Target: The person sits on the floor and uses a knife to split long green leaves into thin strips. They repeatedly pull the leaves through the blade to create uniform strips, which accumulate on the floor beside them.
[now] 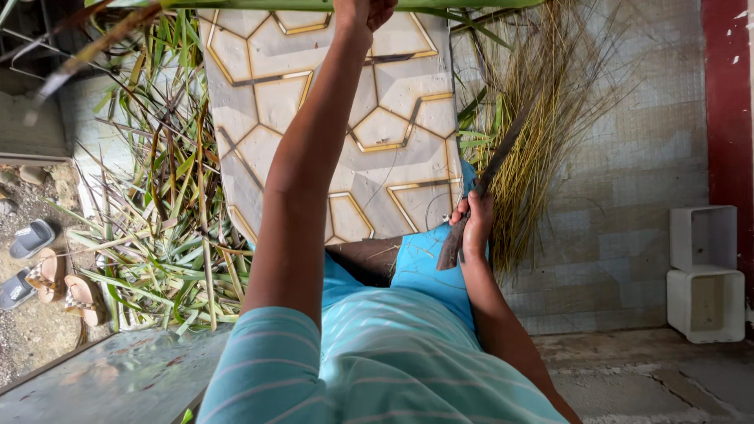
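Item 1. Left hand (363, 12): raised on an outstretched arm to the top edge of the view, fingers clenched around a long green leaf stalk (314, 4) that runs crosswise along that edge. Only the lower part of the hand is seen.

Item 2. Right hand (473, 224): held low beside the blue cloth (424, 267) at the lap, fingers wrapped around the handle of a dark knife (487, 177). The blade is pointed up and away, toward the bundle of thin yellow-green ribs (534, 126).

Item 3. Patterned panel (377, 118): pale, with gold-edged hexagons, laid out ahead of the knees, between the two heaps of plant matter.

Item 4. Pile of green leaf strips (169, 235): heaped on the floor along the panel's left edge (loose, unsorted, some browned).

Item 5. Bundle of ribs: spread fan-wise against the tiled floor (628, 157) at the panel's right edge, just beyond the knife tip.

Item 6. Two white box-shaped containers (704, 271): stacked at the right edge of the floor, by a red post (726, 94). Their open sides are turned toward the viewer; nothing is seen in either.

Item 7. Sandals (47, 275): several, set on the gravel at the far left.

Item 8. Striped turquoise shirt (393, 369): worn by the person, filling the lower middle.
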